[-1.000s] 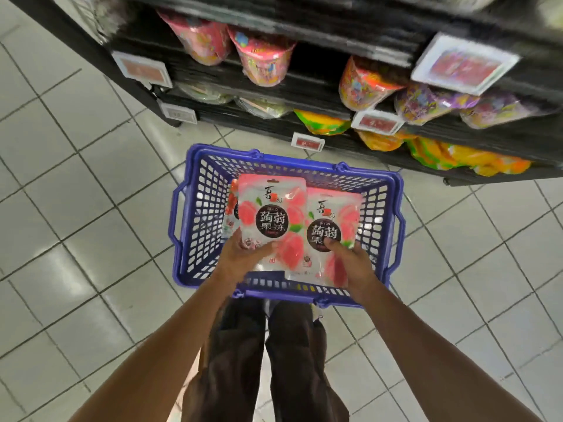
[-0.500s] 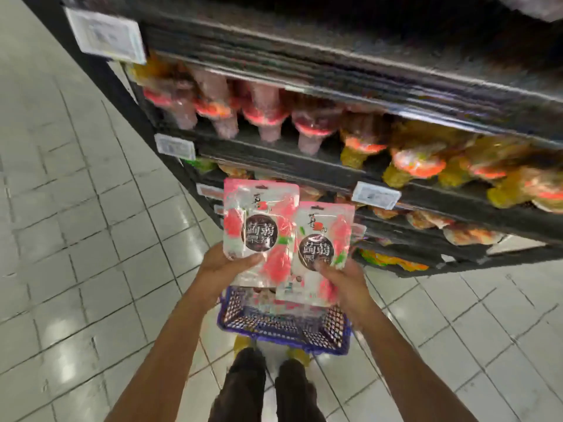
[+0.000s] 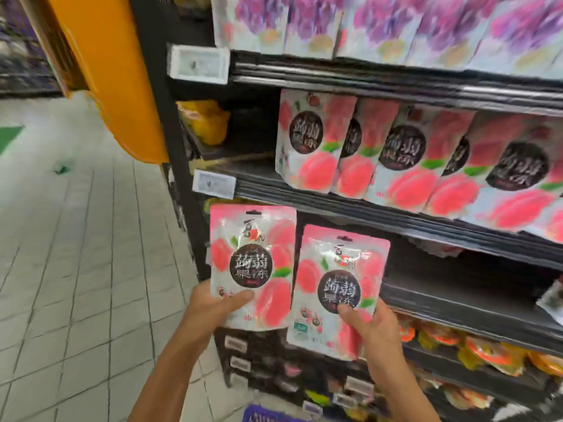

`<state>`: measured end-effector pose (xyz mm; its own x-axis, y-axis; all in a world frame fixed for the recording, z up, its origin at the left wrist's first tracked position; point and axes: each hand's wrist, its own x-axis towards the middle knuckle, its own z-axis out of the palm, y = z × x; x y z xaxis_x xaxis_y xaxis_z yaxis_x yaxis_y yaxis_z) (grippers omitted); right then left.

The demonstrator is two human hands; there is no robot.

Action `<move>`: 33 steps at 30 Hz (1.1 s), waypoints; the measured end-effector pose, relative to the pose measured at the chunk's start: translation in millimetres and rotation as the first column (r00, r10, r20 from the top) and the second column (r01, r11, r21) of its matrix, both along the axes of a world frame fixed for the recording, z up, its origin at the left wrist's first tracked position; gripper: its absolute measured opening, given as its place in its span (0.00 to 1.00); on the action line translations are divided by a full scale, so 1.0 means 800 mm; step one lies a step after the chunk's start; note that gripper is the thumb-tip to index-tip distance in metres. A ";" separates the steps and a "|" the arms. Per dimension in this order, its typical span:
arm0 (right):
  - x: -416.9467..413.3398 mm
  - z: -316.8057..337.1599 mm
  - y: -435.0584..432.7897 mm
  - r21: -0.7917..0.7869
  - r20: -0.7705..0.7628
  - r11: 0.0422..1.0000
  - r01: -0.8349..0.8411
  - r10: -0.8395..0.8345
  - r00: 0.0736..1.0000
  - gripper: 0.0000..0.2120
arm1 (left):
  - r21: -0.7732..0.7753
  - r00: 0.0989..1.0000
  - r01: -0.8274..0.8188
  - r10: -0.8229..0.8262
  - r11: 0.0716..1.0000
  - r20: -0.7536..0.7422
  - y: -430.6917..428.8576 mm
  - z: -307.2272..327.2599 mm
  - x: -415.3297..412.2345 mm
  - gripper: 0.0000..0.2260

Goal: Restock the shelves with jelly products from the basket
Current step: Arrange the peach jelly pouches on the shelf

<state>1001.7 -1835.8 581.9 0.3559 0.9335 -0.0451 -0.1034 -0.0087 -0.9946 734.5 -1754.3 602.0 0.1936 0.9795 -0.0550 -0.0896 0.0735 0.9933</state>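
Peach jelly pouches (image 3: 408, 153) on black shelf (image 3: 380, 213)

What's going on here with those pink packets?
A person is restocking a shop. The left hand grips one pink jelly pouch, the right hand a second pouch, both upright and not yet placed. Matching pouches stand in a row on the shelf just above them, with bare space at its left.

2 pouches (image 3: 253, 266) side by side below the stocked shelf (image 3: 396, 208).
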 end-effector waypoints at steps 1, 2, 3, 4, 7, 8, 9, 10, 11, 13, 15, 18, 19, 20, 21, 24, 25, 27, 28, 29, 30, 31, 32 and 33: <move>-0.006 0.017 0.011 0.022 0.016 0.999 0.036 -0.036 0.999 0.18 | 0.023 1.000 0.004 -0.004 1.000 0.008 0.016 0.014 -0.009 0.23; -0.014 0.033 0.021 0.048 0.029 0.996 0.069 -0.071 0.997 0.20 | 0.050 1.000 0.010 -0.011 0.999 0.015 0.031 0.027 -0.018 0.20; -0.022 0.048 0.032 0.081 0.045 0.992 0.096 -0.100 0.994 0.20 | 0.087 1.000 0.018 -0.020 0.996 0.019 0.047 0.039 -0.027 0.17; -0.031 0.061 0.042 0.115 0.056 0.986 0.118 -0.125 0.991 0.19 | 0.123 0.999 0.026 -0.028 0.992 0.021 0.061 0.050 -0.036 0.16; -0.060 0.088 0.070 0.198 0.040 0.966 0.167 -0.178 0.983 0.16 | 0.199 0.999 0.051 -0.053 0.979 0.007 0.100 0.071 -0.065 0.16; -0.069 0.095 0.078 0.222 0.039 0.956 0.192 -0.206 0.978 0.15 | 0.209 0.998 0.055 -0.060 0.976 0.016 0.110 0.077 -0.073 0.15; -0.079 0.103 0.086 0.248 0.044 0.944 0.217 -0.234 0.971 0.13 | 0.218 0.997 0.064 -0.072 0.974 0.031 0.119 0.082 -0.081 0.15; -0.088 0.109 0.092 0.271 0.044 0.932 0.240 -0.261 0.964 0.13 | 0.226 0.995 0.076 -0.088 0.971 0.042 0.127 0.087 -0.087 0.14; -0.098 0.116 0.098 0.288 0.040 0.921 0.263 -0.286 0.957 0.13 | 0.232 0.993 0.096 -0.110 0.968 0.047 0.134 0.091 -0.093 0.14; -0.115 0.126 0.108 0.306 0.029 0.901 0.307 -0.331 0.943 0.13 | 0.233 0.987 0.140 -0.153 0.962 0.040 0.145 0.096 -0.101 0.15; -0.128 0.138 0.116 0.315 0.028 0.888 0.336 -0.362 0.932 0.12 | 0.213 0.983 0.161 -0.175 0.964 0.046 0.153 0.099 -0.108 0.15; -0.139 0.158 0.130 0.324 0.083 0.877 0.353 -0.399 0.913 0.09 | 0.219 0.979 0.188 -0.199 0.958 0.031 0.158 0.102 -0.113 0.15; -0.141 0.164 0.135 0.326 0.108 0.877 0.353 -0.406 0.907 0.09 | 0.225 0.980 0.187 -0.198 0.956 0.024 0.158 0.102 -0.113 0.14; -0.143 0.171 0.140 0.328 0.128 0.876 0.354 -0.412 0.902 0.10 | 0.223 0.980 0.185 -0.196 0.957 0.027 0.158 0.103 -0.113 0.14; -0.146 0.177 0.146 0.330 0.143 0.874 0.356 -0.419 0.897 0.10 | 0.217 0.978 0.195 -0.207 0.956 0.035 0.159 0.102 -0.113 0.13; -0.151 0.191 0.168 0.341 0.138 0.869 0.360 -0.424 0.895 0.08 | 0.205 0.968 0.232 -0.246 0.951 0.048 0.161 0.105 -0.112 0.13; -0.153 0.195 0.176 0.346 0.131 0.868 0.355 -0.420 0.898 0.08 | 0.208 0.969 0.230 -0.243 0.951 0.041 0.163 0.106 -0.112 0.14; -0.156 0.203 0.193 0.357 0.154 0.862 0.360 -0.434 0.888 0.09 | 0.220 0.972 0.226 -0.236 0.949 0.019 0.167 0.110 -0.112 0.16; -0.157 0.208 0.202 0.362 0.174 0.857 0.367 -0.450 0.876 0.11 | 0.223 0.971 0.227 -0.237 0.948 0.016 0.169 0.112 -0.112 0.16; -0.159 0.213 0.209 0.372 0.191 0.850 0.373 -0.463 0.865 0.13 | 0.224 0.970 0.229 -0.240 0.947 0.025 0.170 0.113 -0.111 0.15; -0.162 0.217 0.217 0.391 0.198 0.840 0.376 -0.476 0.857 0.15 | 0.223 0.968 0.232 -0.247 0.947 0.040 0.171 0.114 -0.111 0.15; -0.164 0.220 0.223 0.410 0.200 0.828 0.382 -0.490 0.849 0.17 | 0.222 0.965 0.237 -0.255 0.946 0.055 0.173 0.115 -0.111 0.14; -0.167 0.222 0.229 0.421 0.202 0.821 0.387 -0.501 0.842 0.18 | 0.218 0.963 0.242 -0.262 0.945 0.067 0.173 0.116 -0.111 0.15; -0.170 0.222 0.234 0.419 0.209 0.819 0.392 -0.507 0.836 0.18 | 0.214 0.961 0.246 -0.267 0.945 0.076 0.174 0.116 -0.111 0.15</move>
<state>865.7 -1648.6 759.6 0.6809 0.5959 0.4256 0.2918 0.3123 -0.9041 645.8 -1615.0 695.0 0.4341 0.8846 0.1703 -0.1957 -0.0920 0.9763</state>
